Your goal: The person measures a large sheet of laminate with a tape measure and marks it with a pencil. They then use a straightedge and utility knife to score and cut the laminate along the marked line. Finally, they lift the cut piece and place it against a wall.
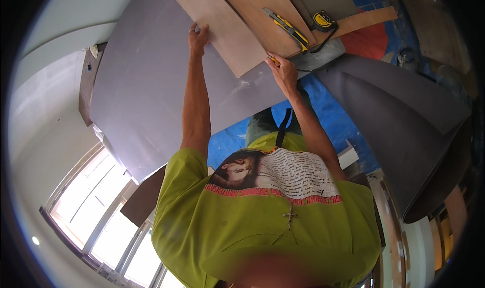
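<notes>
My left hand (198, 39), fingers parted, contacts the left edge of the pale board (227, 30), which lies on the grey worktop (146, 76). My right hand (285, 73) pinches a slim yellow tool (273, 60) beside the board's near right corner.

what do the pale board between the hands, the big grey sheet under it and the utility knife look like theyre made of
Pale board: probably thin plywood or veneer, unfinished, judging by its matte, tan, woodlike face.
Grey sheet: possibly laminate or vinyl; smooth, dull, lightly scuffed.
Utility knife: likely yellow-and-black plastic, with silvery metal at one end.
</notes>
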Demonstrator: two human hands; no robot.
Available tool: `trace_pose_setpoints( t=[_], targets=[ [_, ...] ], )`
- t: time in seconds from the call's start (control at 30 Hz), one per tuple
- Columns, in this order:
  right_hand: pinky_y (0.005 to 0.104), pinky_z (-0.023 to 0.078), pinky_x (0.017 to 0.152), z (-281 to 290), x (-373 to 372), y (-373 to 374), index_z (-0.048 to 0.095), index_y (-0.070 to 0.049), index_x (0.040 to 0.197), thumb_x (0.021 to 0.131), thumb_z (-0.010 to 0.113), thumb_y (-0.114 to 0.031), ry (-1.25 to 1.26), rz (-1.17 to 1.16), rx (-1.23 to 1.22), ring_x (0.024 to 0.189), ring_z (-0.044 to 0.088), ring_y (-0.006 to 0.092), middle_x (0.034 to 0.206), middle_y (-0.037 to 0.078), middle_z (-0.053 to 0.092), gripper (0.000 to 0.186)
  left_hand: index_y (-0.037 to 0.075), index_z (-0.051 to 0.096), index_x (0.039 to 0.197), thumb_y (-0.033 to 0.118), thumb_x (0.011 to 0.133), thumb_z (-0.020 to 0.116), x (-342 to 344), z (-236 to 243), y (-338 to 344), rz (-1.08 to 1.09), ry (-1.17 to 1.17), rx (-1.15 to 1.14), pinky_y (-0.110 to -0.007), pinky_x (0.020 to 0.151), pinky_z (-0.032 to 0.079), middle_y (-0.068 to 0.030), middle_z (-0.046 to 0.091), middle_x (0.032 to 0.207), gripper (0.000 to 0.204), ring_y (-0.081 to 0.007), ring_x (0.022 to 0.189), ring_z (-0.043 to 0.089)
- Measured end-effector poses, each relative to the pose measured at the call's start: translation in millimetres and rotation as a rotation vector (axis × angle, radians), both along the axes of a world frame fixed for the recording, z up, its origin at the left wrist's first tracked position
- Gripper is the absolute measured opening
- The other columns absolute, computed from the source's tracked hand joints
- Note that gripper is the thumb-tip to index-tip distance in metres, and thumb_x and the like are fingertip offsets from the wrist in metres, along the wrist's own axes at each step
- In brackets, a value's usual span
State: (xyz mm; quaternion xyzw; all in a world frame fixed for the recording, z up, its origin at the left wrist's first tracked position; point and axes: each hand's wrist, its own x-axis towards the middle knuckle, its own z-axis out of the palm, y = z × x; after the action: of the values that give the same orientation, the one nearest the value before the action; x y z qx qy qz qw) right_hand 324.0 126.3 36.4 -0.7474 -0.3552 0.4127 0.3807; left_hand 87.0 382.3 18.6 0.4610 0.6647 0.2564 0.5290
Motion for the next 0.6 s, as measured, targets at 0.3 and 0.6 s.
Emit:
trace_pose_setpoints(
  t=[0.3, 0.6],
  targets=[
    [0.0368, 0.057, 0.085, 11.9, 2.8, 3.6, 0.073, -0.011, 0.124, 0.094, 0.07, -0.041, -0.041, 0.022, -0.054, 0.101, 0.074, 0.0302, 0.113, 0.014, 0.075, 0.042, 0.002, 0.044, 0.151, 0.028, 0.093, 0.076, -3.0, -2.8, 2.4, -0.026, 0.058, 0.011, -0.029, 0.058, 0.051, -0.0116, 0.068, 0.1, 0.07, -0.013, 0.075, 0.061],
    [0.0447, 0.055, 0.08, 16.0, 0.9, 25.2, 0.076, -0.009, 0.108, 0.087, 0.068, -0.054, -0.059, -0.005, -0.159, 0.094, 0.073, 0.0363, 0.099, 0.017, 0.076, 0.05, 0.004, 0.047, 0.148, 0.027, 0.096, 0.072, -0.4, -2.4, -2.3, -0.006, 0.028, 0.04, -0.03, 0.061, 0.054, -0.0104, 0.071, 0.101, 0.062, -0.0156, 0.079, 0.066]
  ],
)
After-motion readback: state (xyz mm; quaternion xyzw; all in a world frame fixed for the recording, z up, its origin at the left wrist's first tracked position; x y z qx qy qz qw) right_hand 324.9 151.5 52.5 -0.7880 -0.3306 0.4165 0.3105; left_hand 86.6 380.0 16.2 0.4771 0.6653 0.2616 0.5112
